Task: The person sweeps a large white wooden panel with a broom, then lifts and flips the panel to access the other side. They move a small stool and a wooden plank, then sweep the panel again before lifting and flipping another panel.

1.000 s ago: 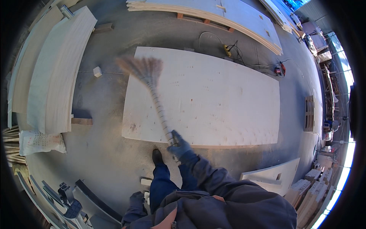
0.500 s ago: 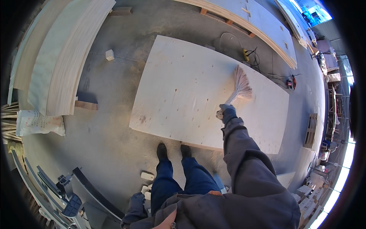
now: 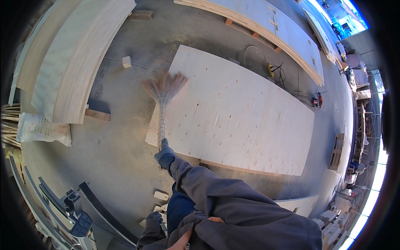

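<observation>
Lead: State the right grip.

Second: The gloved right hand (image 3: 165,156) is closed firmly round the near end of the broom (image 3: 162,110), with no gap visible between fingers and handle.

Lead: And the left?

Second: The left hand (image 3: 154,219) hangs low on the person's left, near some pale offcuts (image 3: 161,195). Its fingers appear curled; whether they hold anything, I cannot tell.

Lead: Position of the broom?

Second: It points away from the body, its spread bristles overlapping the left edge of the pale wooden panel (image 3: 241,112) in this view. The bristle tips are blurred; contact with the surface cannot be confirmed.

Lead: Risks?

Second: Three, in my judgement. Bristles could snag on that panel edge, if drawn back low across it. Dust could be flung onto the stacked boards (image 3: 79,71) at the left, if the stroke is too brisk.

Lead: And the third?

Second: Footing. The offcuts lie on the concrete floor (image 3: 112,166) close to the person's leg; a backward step taken without looking could turn an ankle. Beyond the panel's far edge, a loose black cable (image 3: 284,77) could catch the bristles, if the reach runs long.
</observation>
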The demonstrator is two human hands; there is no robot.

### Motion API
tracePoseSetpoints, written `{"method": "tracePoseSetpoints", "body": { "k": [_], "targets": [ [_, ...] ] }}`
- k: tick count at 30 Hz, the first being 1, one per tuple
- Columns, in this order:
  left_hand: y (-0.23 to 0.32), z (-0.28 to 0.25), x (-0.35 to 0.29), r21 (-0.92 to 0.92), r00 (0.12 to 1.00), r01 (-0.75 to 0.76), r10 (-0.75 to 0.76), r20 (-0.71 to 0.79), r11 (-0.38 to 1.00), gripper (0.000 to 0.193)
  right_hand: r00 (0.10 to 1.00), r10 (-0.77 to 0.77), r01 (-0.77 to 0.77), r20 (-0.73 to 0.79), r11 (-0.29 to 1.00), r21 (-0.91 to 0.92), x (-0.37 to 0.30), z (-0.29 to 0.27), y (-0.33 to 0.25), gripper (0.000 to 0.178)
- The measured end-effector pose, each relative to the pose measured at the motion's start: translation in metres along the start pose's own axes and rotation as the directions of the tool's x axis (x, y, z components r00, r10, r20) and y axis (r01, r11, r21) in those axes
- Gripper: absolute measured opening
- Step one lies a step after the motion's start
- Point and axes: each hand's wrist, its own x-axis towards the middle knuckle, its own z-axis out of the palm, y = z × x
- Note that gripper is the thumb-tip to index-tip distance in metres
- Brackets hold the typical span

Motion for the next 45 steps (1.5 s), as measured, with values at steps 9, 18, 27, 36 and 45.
{"method": "tracePoseSetpoints", "body": {
  "k": [9, 18, 27, 36, 45],
  "targets": [
    [-0.035, -0.022, 0.020, -0.043, 0.999, 0.020, -0.022, -0.047, 0.999, 0.014, 0.925, -0.337, 0.363, -0.176, 0.921, 0.141, -0.049, -0.059, 0.040, 0.090],
    [0.005, -0.004, 0.017, 0.138, 0.998, 0.020, -0.013, -0.054, 0.990, 0.020, 0.852, 0.050, 0.297, -0.521, 0.773, 0.560, -0.024, -0.239, 0.128, 0.091],
    [0.013, -0.014, 0.019, 0.182, 0.998, 0.060, -0.055, -0.033, 0.981, 0.015, 0.737, 0.329, 0.317, -0.590, 0.603, 0.732, 0.104, -0.337, 0.201, 0.023],
    [0.018, -0.011, 0.004, 0.002, 0.985, 0.128, -0.126, -0.119, 0.992, 0.032, 0.776, -0.112, 0.418, -0.620, 0.828, 0.374, 0.202, -0.196, 0.060, 0.035],
    [0.047, -0.002, 0.001, 0.261, 0.996, -0.078, 0.067, 0.052, 0.962, 0.009, 0.921, -0.324, 0.338, -0.216, 0.940, 0.032, 0.151, -0.115, -0.066, 0.062]
  ]
}}
